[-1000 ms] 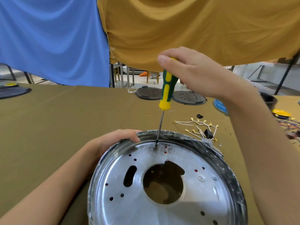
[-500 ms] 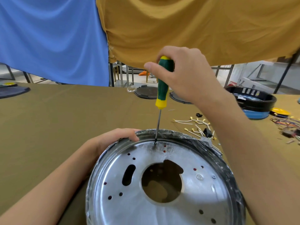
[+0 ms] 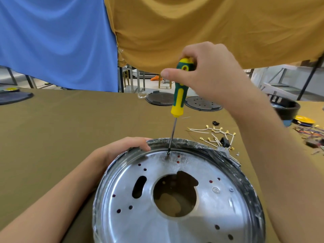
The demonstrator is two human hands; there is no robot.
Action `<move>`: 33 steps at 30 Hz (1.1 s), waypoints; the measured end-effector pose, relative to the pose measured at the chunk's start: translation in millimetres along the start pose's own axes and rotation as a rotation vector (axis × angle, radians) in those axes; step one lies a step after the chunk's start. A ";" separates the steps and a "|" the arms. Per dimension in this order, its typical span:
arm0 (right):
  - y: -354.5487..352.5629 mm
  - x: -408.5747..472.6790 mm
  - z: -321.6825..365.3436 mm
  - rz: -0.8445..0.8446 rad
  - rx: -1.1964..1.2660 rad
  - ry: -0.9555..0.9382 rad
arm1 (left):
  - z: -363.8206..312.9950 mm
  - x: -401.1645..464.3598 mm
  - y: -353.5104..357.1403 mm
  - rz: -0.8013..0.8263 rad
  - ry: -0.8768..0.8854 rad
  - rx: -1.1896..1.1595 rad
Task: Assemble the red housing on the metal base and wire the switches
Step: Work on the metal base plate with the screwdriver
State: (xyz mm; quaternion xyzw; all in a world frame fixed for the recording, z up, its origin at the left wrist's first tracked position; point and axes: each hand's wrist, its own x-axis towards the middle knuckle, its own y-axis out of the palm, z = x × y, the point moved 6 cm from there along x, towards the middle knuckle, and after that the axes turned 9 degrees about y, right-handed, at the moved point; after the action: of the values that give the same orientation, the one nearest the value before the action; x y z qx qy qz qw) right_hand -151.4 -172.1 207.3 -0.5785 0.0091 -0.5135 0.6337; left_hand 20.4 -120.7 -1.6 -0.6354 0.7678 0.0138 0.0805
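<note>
Head view: everything is being seen from above and behind the two hands.
Metal base (image 3: 175, 204): it is being shown nearest, lying flat on the bench (image 3: 61, 137), with a large round hole in its middle, a slot to the left of that, and small holes scattered across it; red is being glimpsed through several of the small holes.
Left hand (image 3: 121, 151): it is being rested on the far left rim of the base, the fingers (image 3: 140, 145) curled over the edge and gripping it.
Screwdriver (image 3: 178, 95): it is being held almost upright, its tip being set against the base near the far rim.
Right hand (image 3: 210, 74): its fingers and thumb are being wrapped round the top of the green and yellow handle.
Wires (image 3: 215, 135): white leads with brass terminals are being left loose on the bench just beyond the base, to the right.
Dark discs (image 3: 161, 99): two are being seen further back on the bench.
</note>
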 end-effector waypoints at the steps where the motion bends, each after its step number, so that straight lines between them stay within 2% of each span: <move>1: 2.0 -1.6 3.3 -0.046 -0.020 -0.006 | -0.6 0.0 0.7 0.005 0.002 -0.002; 3: 7.2 -2.2 7.0 -0.029 0.030 -0.030 | -1.8 -0.5 1.1 0.004 0.009 0.011; 8: 3.8 -4.0 -5.0 0.332 0.351 -0.046 | -1.1 -0.7 -1.2 -0.001 -0.001 0.048; 10: 0.0 -6.6 -8.6 0.381 0.448 -0.077 | -1.0 -1.7 0.5 0.011 -0.006 0.020; 12: -1.5 -4.0 -10.4 0.344 0.425 -0.079 | -1.4 -0.9 2.0 0.014 -0.010 -0.014; 16: 0.4 3.7 -9.1 0.074 0.080 0.000 | -2.1 -0.2 4.2 0.029 -0.003 -0.047; 18: 6.0 1.0 0.1 -0.035 -0.004 -0.014 | -4.0 -0.8 5.9 0.033 0.000 -0.042; 19: 10.1 -0.4 3.7 -0.038 0.002 -0.029 | -5.1 -1.0 6.2 0.025 0.000 -0.021; 21: 15.7 0.2 5.4 0.078 0.098 -0.042 | -6.3 -1.5 6.1 0.012 -0.003 -0.004; 24: 9.0 -3.5 -0.2 0.360 0.352 -0.056 | -4.2 -2.2 5.4 -0.004 -0.019 -0.037; 26: 2.5 -7.4 -4.2 0.434 0.438 -0.099 | -3.3 -2.9 4.9 -0.011 -0.029 -0.047; 29: -3.1 -4.9 -7.9 0.351 0.390 -0.088 | -4.8 -3.2 6.7 -0.003 -0.027 -0.045; 33: 1.2 0.3 1.2 0.027 -0.061 0.036 | -3.6 -3.0 4.7 -0.013 -0.030 -0.042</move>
State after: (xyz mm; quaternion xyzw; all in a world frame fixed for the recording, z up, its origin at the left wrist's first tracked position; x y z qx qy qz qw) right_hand -149.8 -171.7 207.0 -0.5879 0.0440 -0.5146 0.6226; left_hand 16.0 -117.3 2.0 -0.6418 0.7618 0.0390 0.0788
